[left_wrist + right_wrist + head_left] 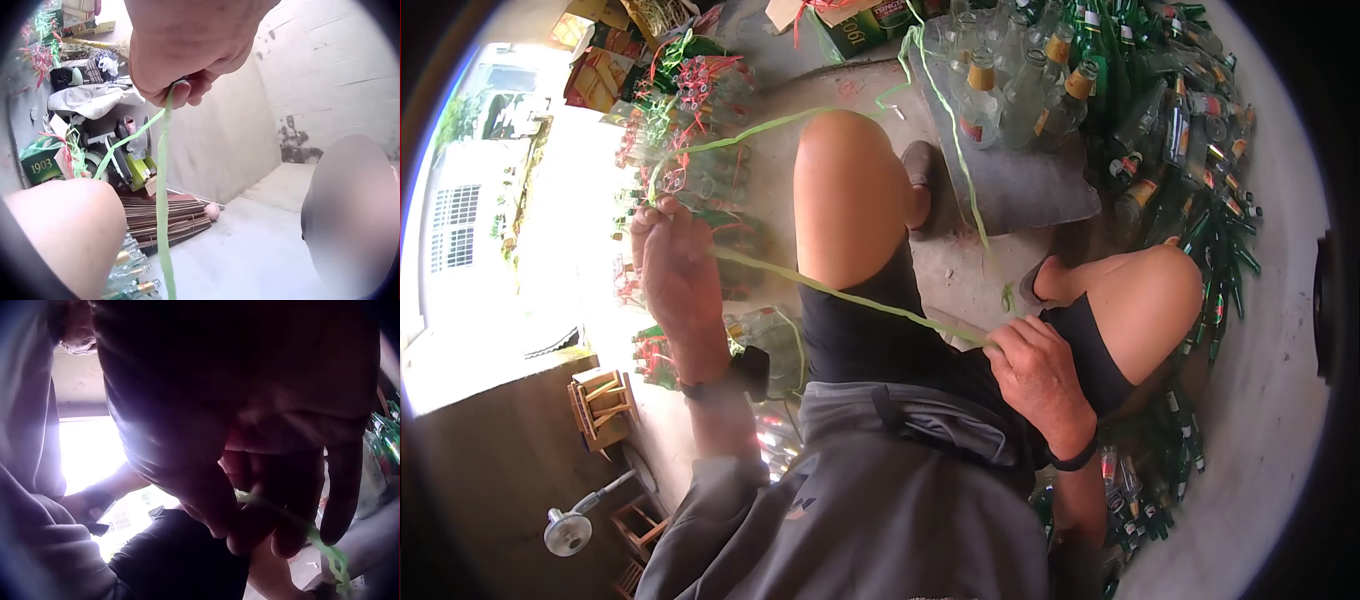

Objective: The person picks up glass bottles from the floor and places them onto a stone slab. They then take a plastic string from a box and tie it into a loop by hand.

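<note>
A thin light-green plastic strip (850, 294) runs slantwise between my two hands, across the lap. My left hand (678, 270), raised at the left of the head view, pinches it between thumb and fingers. In the left wrist view the strip (163, 187) hangs down from those fingertips, and a second length trails off behind. My right hand (1040, 378), above the right thigh, pinches the strip's other part with curled fingers. Dark in the right wrist view, the same strip (322, 544) passes beneath the fingers. More of it loops past the knee towards the bottles.
Clear glass bottles (1005, 100) stand on a dark mat (1040, 190) ahead. Green bottles (1220, 270) lie heaped along the right wall. Bottles tied with red and green strips (710, 170) stand at the left. Behind them are a wooden stool (598, 408) and a fan (568, 532).
</note>
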`<state>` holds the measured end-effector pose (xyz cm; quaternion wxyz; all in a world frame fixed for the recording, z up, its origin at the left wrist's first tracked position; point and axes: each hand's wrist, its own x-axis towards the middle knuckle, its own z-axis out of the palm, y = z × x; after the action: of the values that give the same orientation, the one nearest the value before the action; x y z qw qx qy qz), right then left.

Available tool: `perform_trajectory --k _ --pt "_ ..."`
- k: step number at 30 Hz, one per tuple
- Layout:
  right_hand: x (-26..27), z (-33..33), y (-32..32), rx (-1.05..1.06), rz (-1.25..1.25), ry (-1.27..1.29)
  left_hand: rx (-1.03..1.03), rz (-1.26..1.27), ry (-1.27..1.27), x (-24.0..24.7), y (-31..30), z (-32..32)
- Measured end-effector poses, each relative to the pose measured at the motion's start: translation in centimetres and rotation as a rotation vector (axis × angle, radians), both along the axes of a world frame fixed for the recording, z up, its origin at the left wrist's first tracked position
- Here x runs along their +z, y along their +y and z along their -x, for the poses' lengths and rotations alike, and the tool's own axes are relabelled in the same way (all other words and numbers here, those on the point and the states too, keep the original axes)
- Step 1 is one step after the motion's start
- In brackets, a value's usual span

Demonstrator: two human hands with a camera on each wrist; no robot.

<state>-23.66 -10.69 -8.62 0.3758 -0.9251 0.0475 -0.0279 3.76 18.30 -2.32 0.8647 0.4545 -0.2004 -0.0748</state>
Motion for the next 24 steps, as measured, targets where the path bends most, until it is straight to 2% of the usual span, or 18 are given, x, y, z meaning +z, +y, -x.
perform_trajectory --k 5,7,8,9,11,12,14,15,17,18,19,21,22,24 --pt "-0.1 0.7 -2.7 -0.205 -0.096 -0.093 0.120 -0.045 0.022 -1.6 2.1 -2.0" --pt "0.6 0.9 -3.7 -0.311 -0.142 -0.153 0.411 -0.201 0.035 -1.8 1.6 -2.0" --pt "0.7 1.3 -4.2 -0.369 -0.142 -0.157 0.249 -0.107 0.030 -2.8 3.5 -3.2" --pt "0.6 1.6 -4.7 -0.392 -0.146 -0.200 0.242 -0.104 0.037 -3.2 4.0 -3.5" --pt "0.4 2.4 -4.8 -0.530 -0.359 -0.211 0.145 -0.159 0.089 -3.9 4.4 -3.4" --pt "0.6 2.6 -4.7 -0.538 -0.352 -0.205 0.138 -0.156 0.097 -4.3 4.4 -3.3" --pt "1.2 2.8 -4.4 -0.683 -0.616 -0.309 0.124 -0.391 0.217 -4.8 4.3 -2.9" --pt "1.1 3.0 -4.6 -0.689 -0.610 -0.305 0.117 -0.389 0.224 -4.3 3.0 -2.0" --pt "0.8 3.2 -5.0 -0.651 -0.919 -0.421 0.148 -1.027 0.032 -3.5 0.6 -0.2" --pt "0.7 3.2 -5.1 -0.614 -1.000 -0.465 0.026 -1.159 -0.009 -3.7 0.9 -0.4" --pt "0.7 3.1 -5.1 -0.613 -0.999 -0.466 0.026 -1.157 -0.009 -3.6 0.4 -0.2" --pt "0.8 2.9 -5.0 -0.577 -1.015 -0.539 -0.109 -1.520 -0.120 -2.3 -2.0 1.1" --pt "0.9 2.8 -4.9 -0.576 -1.015 -0.539 -0.084 -1.526 -0.385 -1.5 -3.1 1.5" --pt "1.2 3.1 -4.6 -0.538 -0.978 -0.553 -0.001 -1.457 -0.449 -0.2 -5.2 2.2"
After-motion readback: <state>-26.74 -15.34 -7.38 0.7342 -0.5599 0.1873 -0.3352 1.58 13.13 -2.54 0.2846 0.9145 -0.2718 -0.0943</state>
